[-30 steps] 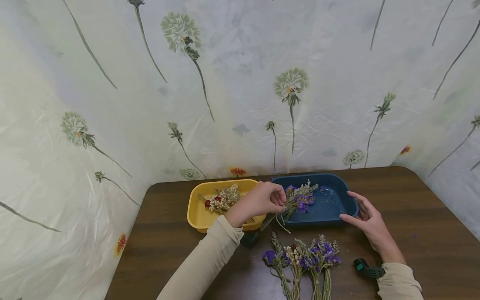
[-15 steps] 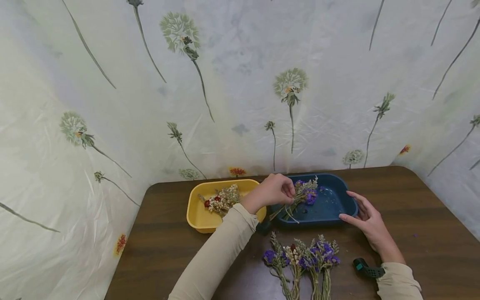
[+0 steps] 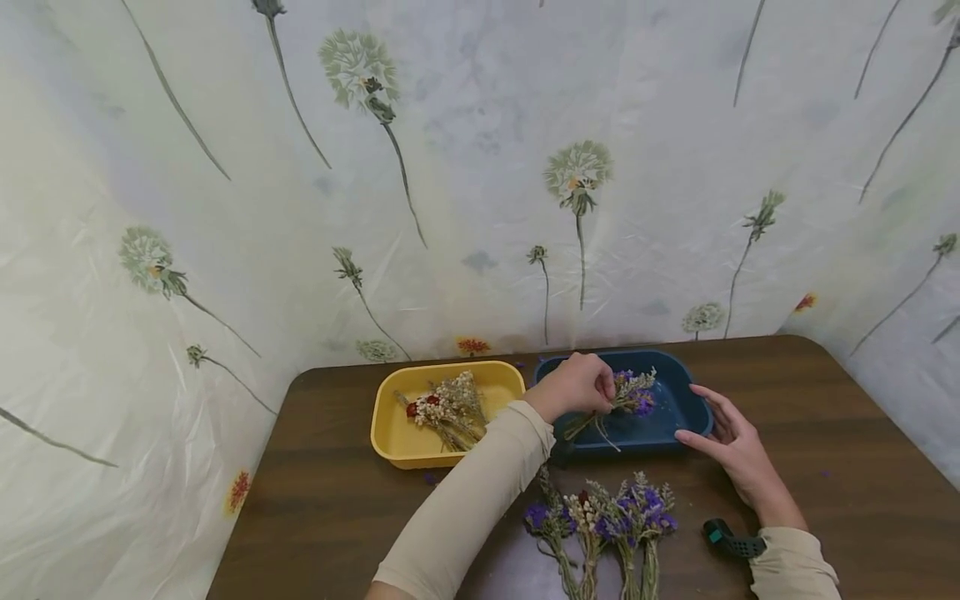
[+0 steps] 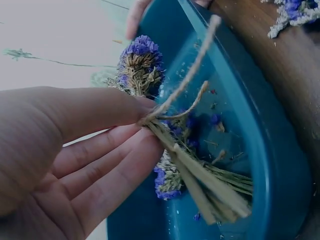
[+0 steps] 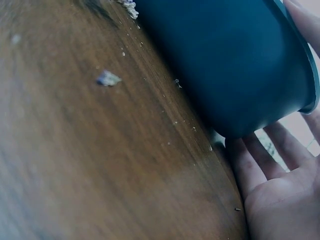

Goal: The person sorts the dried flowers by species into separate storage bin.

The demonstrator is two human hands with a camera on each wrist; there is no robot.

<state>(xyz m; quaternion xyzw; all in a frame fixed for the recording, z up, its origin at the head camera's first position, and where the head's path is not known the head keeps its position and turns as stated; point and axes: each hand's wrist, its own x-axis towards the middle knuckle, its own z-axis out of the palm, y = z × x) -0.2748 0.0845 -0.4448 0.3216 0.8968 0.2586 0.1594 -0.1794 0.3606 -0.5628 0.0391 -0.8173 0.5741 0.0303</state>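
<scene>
In the head view, my left hand (image 3: 581,387) is over the blue tray (image 3: 678,392), pinching a bunch of dried flowers (image 3: 633,402) where twine ties its stems. The left wrist view shows the bunch's purple head (image 4: 142,57) beyond the thumb, the stems pointing the other way and loose twine ends sticking up. Another purple bloom (image 4: 167,185) lies lower in the tray, partly behind the fingers. My right hand (image 3: 738,450) holds the blue tray's right end. From the right wrist, its fingers (image 5: 280,150) appear against the outer wall, with the thumb near the rim.
To the left stands a yellow tray (image 3: 386,429) with cream and red dried bunches (image 3: 446,408). Several tied bunches (image 3: 600,525) lie in a row on the brown table (image 3: 322,500) in front. A dark strap (image 3: 735,542) is by the right wrist. A flower-printed sheet (image 3: 480,167) hangs behind.
My left hand has moved right over the blue tray, carrying the bunch with it. More of the yellow tray's bunches now shows. The right hand stays on the tray end.
</scene>
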